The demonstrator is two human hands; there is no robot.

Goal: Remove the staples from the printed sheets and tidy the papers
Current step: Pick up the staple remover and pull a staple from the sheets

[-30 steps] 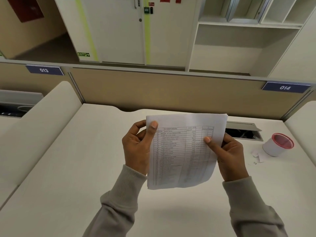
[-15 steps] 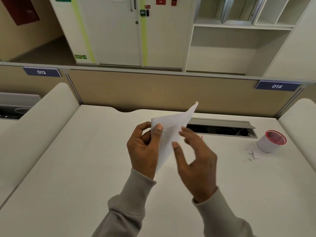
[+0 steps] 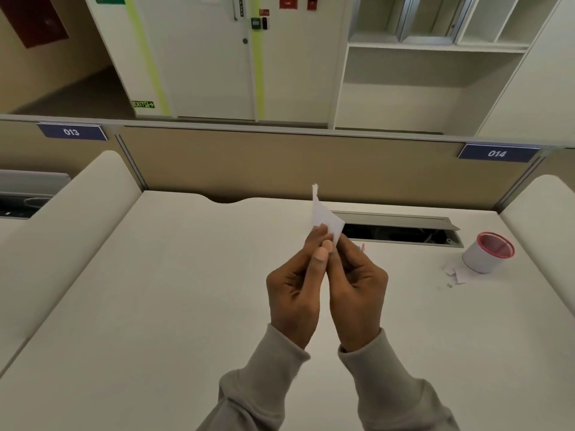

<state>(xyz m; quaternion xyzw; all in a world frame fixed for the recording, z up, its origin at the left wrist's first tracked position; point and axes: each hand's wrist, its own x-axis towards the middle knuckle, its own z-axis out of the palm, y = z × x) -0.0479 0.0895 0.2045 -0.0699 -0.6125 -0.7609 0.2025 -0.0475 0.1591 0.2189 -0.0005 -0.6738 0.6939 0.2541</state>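
Note:
I hold the printed sheets (image 3: 323, 217) edge-on above the middle of the white desk (image 3: 155, 306), so only a narrow white wedge with a torn top corner shows above my fingers. My left hand (image 3: 295, 290) and my right hand (image 3: 357, 284) are pressed together, both pinching the sheets near their upper part. The rest of the paper is hidden between and behind my hands. No staple can be made out. A small red thing (image 3: 362, 247) lies on the desk just behind my right hand, mostly hidden.
A white cup with a red rim (image 3: 487, 251) stands at the right of the desk, with several torn paper scraps (image 3: 454, 273) beside it. An open cable slot (image 3: 398, 231) runs along the back. A beige partition (image 3: 280, 163) closes the far edge.
The sheets were held flat and facing me; they have turned edge-on. My right hand let go of the right edge, swung left and now pinches the paper next to my left hand.

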